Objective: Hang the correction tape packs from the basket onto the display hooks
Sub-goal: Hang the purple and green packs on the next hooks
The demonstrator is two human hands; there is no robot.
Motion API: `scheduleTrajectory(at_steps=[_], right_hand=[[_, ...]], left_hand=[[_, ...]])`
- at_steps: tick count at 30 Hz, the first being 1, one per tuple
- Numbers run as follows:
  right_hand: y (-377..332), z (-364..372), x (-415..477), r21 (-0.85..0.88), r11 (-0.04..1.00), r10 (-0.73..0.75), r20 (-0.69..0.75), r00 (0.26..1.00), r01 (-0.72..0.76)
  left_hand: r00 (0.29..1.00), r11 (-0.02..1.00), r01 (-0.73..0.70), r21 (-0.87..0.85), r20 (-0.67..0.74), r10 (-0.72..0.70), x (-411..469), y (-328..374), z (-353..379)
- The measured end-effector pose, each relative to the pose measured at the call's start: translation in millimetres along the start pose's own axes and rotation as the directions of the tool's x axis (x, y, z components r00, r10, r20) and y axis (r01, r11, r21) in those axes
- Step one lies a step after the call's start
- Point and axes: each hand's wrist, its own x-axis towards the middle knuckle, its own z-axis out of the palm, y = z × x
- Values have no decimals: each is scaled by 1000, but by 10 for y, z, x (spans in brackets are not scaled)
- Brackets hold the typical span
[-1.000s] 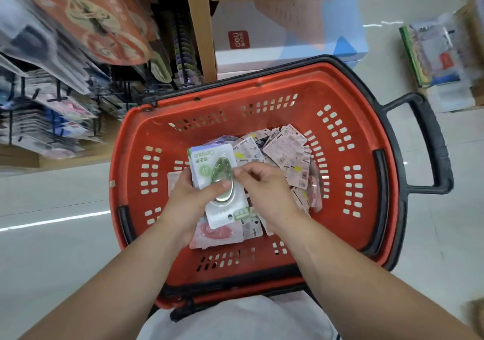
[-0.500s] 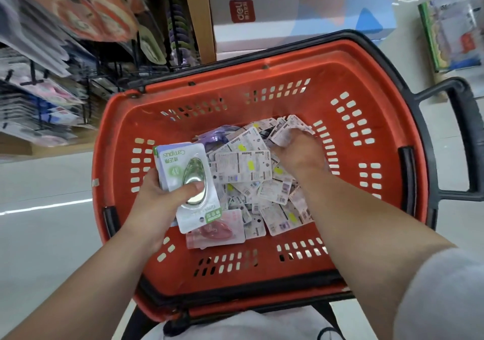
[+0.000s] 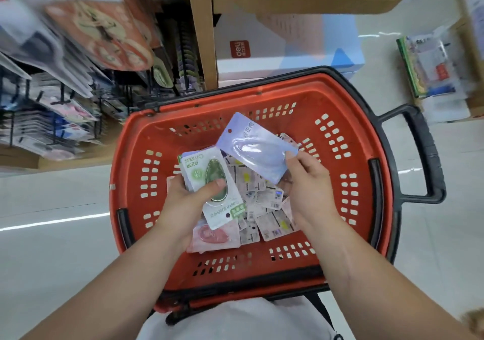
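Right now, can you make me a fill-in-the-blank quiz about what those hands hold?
The left hand grips a correction tape pack whose tape is ____.
The right hand pinches a purple pack above a shopping basket coloured ____.
Just below the left hand, the lower pack is coloured ____.
Missing: green; red; pink.

Basket (image 3: 301,127): red-orange walls with rows of small rectangular cut-outs, black rim and handle. Green pack (image 3: 207,172): white card, green blister and label; lilac pack (image 3: 255,147): pale purple throughout; pink pack (image 3: 214,237): pink; loose packs (image 3: 264,198): white backs, black barcodes, some yellow patches. Box (image 3: 288,43): white and light blue, red square logo.
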Motion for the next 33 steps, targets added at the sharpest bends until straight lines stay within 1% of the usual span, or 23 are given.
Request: scheduleTrajectory(at_steps=[1,3,5,8,11,14,16,19,20,21,23,24,25,26,27,28,29,30,31,32,33], right_hand=[[25,41,-84,54,997,50,45,998,-52],[89,96,-196,107,986,115,133,984,-130],[128,135,-252,92,985,130,181,975,-148],[136,180,-290,-33,994,109,181,977,-105],[144,248,-338,-173,984,90,221,971,-52],[217,320,-384,-231,973,82,261,962,-20],[283,356,-376,-247,968,113,281,953,-42],[362,366,-275,-377,924,209,360,909,-63],[385,359,-208,-412,908,233,364,902,-68],[408,349,-118,-427,900,244,337,909,-83],[507,306,143,-466,880,218,214,952,-97],[570,280,302,-551,832,182,160,970,-66],[647,251,466,-671,741,149,151,977,-10],[733,224,614,-788,612,139,188,972,65],[807,215,734,-875,459,153,250,956,156],[864,228,814,-919,306,180,313,933,249],[905,250,868,-929,175,202,358,912,326],[931,270,902,-923,70,208,385,899,379],[938,284,927,-910,1,195,406,893,414],[927,295,944,-902,-34,180,417,891,429],[916,293,963,-894,-44,170,433,886,445]], left_hand=[[1000,999,-7,-37,-11,7,-16,11,31],[1000,995,-23,-98,-23,21,-49,33,87],[999,990,-32,-136,-36,28,-79,60,116],[998,987,-52,-151,-50,44,-106,74,112],[996,977,-81,-196,-51,72,-107,53,72],[993,974,-116,-193,-43,110,-76,0,26],[992,974,-125,-191,-51,118,-30,-51,-26],[994,979,-92,-182,-70,80,61,-121,-165],[995,984,-81,-161,-74,70,92,-145,-220],[994,988,-76,-133,-87,64,115,-154,-276],[990,995,-70,-75,-126,60,144,-170,-399],[988,997,-69,-45,-141,62,149,-174,-464],[987,997,-72,-16,-147,69,137,-161,-525],[985,997,-74,7,-154,74,121,-148,-587],[984,997,-79,24,-157,82,89,-128,-642],[984,995,-90,37,-153,94,57,-108,-693],[983,994,-101,47,-147,107,22,-90,-736],[983,992,-113,53,-138,119,-13,-72,-769],[983,991,-121,56,-132,128,-41,-58,-793],[983,990,-127,57,-128,134,-66,-43,-802],[982,990,-130,56,-129,136,-78,-30,-802]])
